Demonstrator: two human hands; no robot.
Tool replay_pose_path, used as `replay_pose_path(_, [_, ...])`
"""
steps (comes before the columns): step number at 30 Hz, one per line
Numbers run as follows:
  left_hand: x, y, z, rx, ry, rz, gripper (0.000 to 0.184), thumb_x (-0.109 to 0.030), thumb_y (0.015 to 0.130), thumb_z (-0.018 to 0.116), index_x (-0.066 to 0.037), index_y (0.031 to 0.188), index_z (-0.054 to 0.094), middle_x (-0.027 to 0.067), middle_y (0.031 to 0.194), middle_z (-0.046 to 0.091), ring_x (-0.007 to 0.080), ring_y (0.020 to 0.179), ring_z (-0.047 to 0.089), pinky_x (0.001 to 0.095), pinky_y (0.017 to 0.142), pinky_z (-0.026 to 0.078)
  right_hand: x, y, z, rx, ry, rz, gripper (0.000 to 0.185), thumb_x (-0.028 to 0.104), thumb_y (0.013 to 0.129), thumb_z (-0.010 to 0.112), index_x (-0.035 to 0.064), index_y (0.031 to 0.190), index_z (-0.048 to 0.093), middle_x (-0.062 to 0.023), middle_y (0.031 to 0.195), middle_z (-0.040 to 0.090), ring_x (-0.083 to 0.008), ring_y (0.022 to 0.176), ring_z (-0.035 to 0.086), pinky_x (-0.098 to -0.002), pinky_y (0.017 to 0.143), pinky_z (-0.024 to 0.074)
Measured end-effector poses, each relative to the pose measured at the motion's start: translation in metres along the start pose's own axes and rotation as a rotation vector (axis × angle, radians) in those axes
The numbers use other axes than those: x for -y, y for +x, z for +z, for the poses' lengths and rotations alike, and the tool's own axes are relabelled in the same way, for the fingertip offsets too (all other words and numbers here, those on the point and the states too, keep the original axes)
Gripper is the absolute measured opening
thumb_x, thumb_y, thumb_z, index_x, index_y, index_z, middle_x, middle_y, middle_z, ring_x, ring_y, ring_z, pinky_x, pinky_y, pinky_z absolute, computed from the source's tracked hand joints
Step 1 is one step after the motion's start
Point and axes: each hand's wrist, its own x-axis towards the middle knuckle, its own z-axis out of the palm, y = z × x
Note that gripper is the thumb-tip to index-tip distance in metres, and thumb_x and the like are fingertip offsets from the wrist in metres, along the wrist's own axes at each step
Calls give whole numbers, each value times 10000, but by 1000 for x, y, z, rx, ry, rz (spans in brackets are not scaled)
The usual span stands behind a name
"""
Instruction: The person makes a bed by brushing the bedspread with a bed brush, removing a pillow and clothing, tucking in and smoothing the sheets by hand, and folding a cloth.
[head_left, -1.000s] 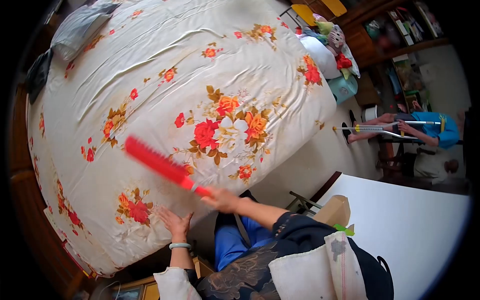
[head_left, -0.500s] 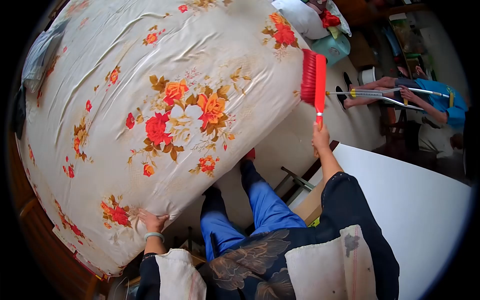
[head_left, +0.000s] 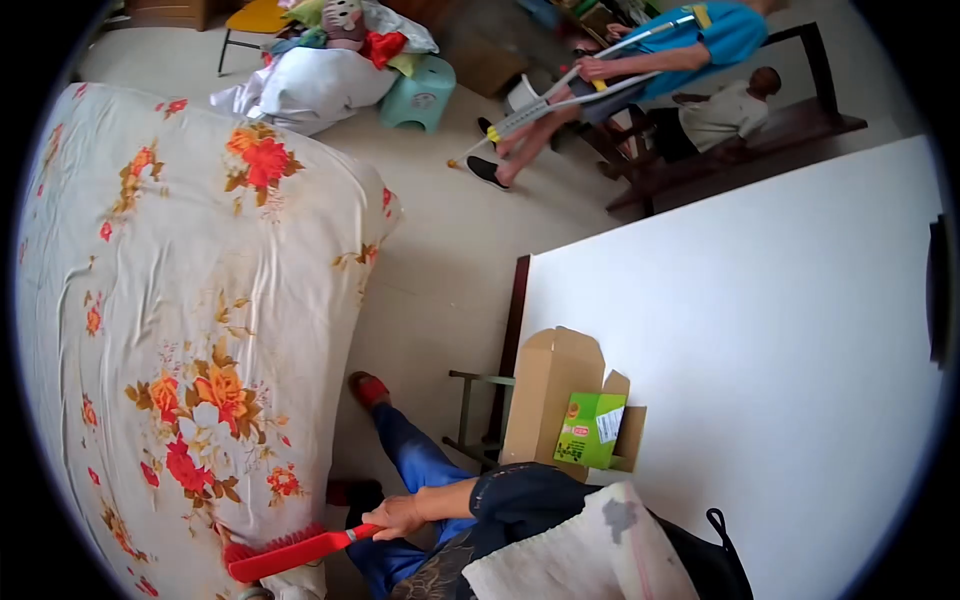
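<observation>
My right hand [head_left: 397, 516] is closed around the handle of a red bed brush [head_left: 290, 553]. The brush lies low over the near edge of the flowered bed sheet [head_left: 300, 330], its red bristles turned up towards the bed. Behind the brush head, only a sliver of my left hand [head_left: 219, 536] shows at the sheet, with a bracelet [head_left: 256, 592] at the bottom edge. The brush hides most of its fingers. Orange, red and white printed flowers and several creases mark the sheet.
An open cardboard box [head_left: 540, 395] with a green carton [head_left: 590, 428] stands beside a white surface [head_left: 720, 330]. Across the floor are a teal stool [head_left: 420, 95] and a white bundle [head_left: 315, 88]. One person with crutches [head_left: 540, 115] and another person [head_left: 725, 112] are beyond.
My right hand has swung the brush from beyond the bed's edge down and left to the near side, beside my left hand. The view has turned right, showing more room.
</observation>
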Motion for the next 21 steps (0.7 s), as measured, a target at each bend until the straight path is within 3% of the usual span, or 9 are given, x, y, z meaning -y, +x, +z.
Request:
replay_pose_path(4, [-34,-55,-12,309,816,244,502,-17,919,378,-26,1412,286,131,1432,346,254,1241,412,417,1050,324,-45,-3,-26,-244,-73,80,353,346,870,552,30,954,420,-218,773,598,-428,770,589,-481,654,462])
replay_pose_path(5, [-45,-67,17,327,824,251,502,-17,919,378,-26,1412,286,131,1432,346,254,1241,412,417,1050,324,-48,-21,-46,-341,-83,209,346,352,876,545,41,958,418,-215,785,600,-428,763,589,-481,660,460])
replay_pose_path(7, [-64,-88,105,92,1511,5,636,-15,824,498,-1,1412,257,208,1406,359,342,1255,400,407,1050,323,-70,-55,-84,-594,3,347,345,370,888,534,57,969,414,-222,808,599,-427,784,584,-481,673,453])
replay_pose_path(9, [-59,-86,80,47,1873,34,789,-37,708,602,57,1398,230,303,1367,358,434,1254,369,405,1042,327,-86,-88,-121,-967,-67,552,335,354,901,523,37,945,423,-249,814,584,-452,780,560,-478,665,440])
replay_pose_path(12, [-45,-79,73,49,1882,180,769,-70,734,590,81,1390,219,307,1366,360,425,1253,377,408,1048,320,-124,-118,-170,-1420,-128,620,357,347,908,534,10,897,415,-221,711,547,-392,616,546,-460,591,435])
replay_pose_path(16, [-48,-81,103,-27,1930,8,822,-134,751,623,72,1404,168,304,1414,277,420,1318,277,419,1082,270,-121,-116,-180,-1517,-4,705,359,375,921,520,32,897,415,-137,667,530,-249,502,530,-381,486,440])
replay_pose_path(18, [-43,-69,100,-58,1851,88,871,-152,738,667,67,1406,153,292,1431,248,416,1345,219,416,1096,246,-77,-102,-165,-1450,703,577,328,393,929,507,74,918,432,-45,648,490,-121,461,489,-280,417,418])
replay_pose_path(19, [-51,-84,167,-167,1753,-26,896,-159,725,701,61,1405,161,296,1425,252,415,1352,200,408,1101,238,-65,-95,-163,-1450,860,508,324,400,928,506,83,921,438,-25,646,475,-105,462,479,-255,412,413])
replay_pose_path(21, [-39,-81,211,-174,1874,292,905,-157,727,708,41,1415,156,313,1434,208,424,1347,211,412,1091,257,-50,-87,-181,-1474,1103,371,331,413,922,512,89,926,445,-11,644,464,-97,463,468,-237,404,403])
